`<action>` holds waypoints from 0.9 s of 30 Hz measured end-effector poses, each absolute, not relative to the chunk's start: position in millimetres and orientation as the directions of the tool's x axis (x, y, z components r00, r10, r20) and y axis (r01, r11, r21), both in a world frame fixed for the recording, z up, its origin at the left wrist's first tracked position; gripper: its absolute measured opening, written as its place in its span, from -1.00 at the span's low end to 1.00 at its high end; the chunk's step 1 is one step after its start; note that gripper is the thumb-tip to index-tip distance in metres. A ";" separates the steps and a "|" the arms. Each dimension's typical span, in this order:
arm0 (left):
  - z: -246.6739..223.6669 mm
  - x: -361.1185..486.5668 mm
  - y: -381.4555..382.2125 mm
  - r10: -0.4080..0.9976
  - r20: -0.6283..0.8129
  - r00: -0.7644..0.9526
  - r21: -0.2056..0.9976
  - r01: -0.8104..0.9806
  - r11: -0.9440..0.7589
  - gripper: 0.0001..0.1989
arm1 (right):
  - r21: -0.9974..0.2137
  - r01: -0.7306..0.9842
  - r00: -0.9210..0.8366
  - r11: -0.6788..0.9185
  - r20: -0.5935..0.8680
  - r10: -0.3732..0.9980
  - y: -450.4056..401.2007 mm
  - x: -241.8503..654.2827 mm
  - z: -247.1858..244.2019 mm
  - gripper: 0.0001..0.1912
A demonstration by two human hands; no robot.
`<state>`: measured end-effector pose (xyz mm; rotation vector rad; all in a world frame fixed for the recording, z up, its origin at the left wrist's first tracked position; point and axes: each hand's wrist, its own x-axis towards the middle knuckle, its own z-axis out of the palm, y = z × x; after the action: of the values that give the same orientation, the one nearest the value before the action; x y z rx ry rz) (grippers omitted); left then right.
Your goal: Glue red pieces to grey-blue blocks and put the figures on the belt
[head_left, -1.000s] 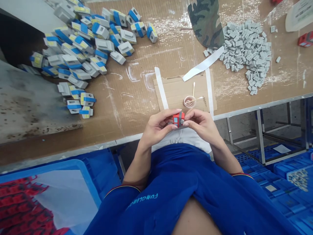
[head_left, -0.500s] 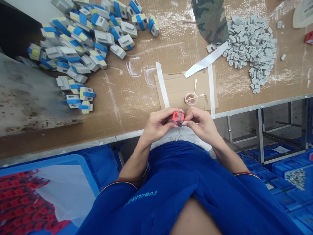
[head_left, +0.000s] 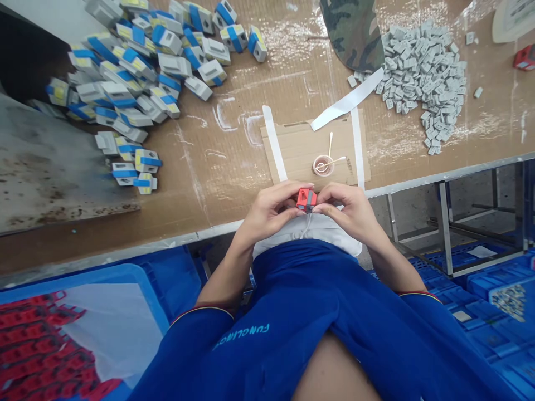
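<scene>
Close to my body, at the table's front edge, a small red plastic housing with a grey band (head_left: 306,199) is held up between both hands. My left hand (head_left: 273,209) is closed on its left side, thumb below and fingers above. The thumb and fingertips of my right hand (head_left: 345,206) pinch its right side; whether they also hold a smaller part is hidden. Just beyond my hands a small round cup (head_left: 323,166) with a cotton swab (head_left: 336,161) across it stands on a taped cardboard sheet (head_left: 298,145). Another swab (head_left: 330,143) sticks out behind it.
Grey-white housings with blue tape (head_left: 134,61) are heaped at the back left. Small grey pieces (head_left: 434,78) lie in a pile at the right, beside a camouflage cloth (head_left: 355,33). A blue crate (head_left: 142,278) of red parts sits lower left. Metal legs (head_left: 445,228) stand below the table.
The red housing has turned slightly between my fingers. Both hands stay closed around it in nearly the same place, while the table view has shifted a little left.
</scene>
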<state>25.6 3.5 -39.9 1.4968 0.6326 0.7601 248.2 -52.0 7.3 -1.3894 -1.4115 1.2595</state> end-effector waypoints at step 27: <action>-44.7 29.3 -7.4 0.874 0.080 0.479 0.997 -0.057 -0.060 -0.53 | -0.939 0.339 0.023 0.048 0.059 0.998 -64.6 223.7 -7.4 -0.85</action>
<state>29.3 -7.4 -44.7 1.4284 0.7689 0.8994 223.7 -64.6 -7.4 -1.4308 -1.4574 0.9607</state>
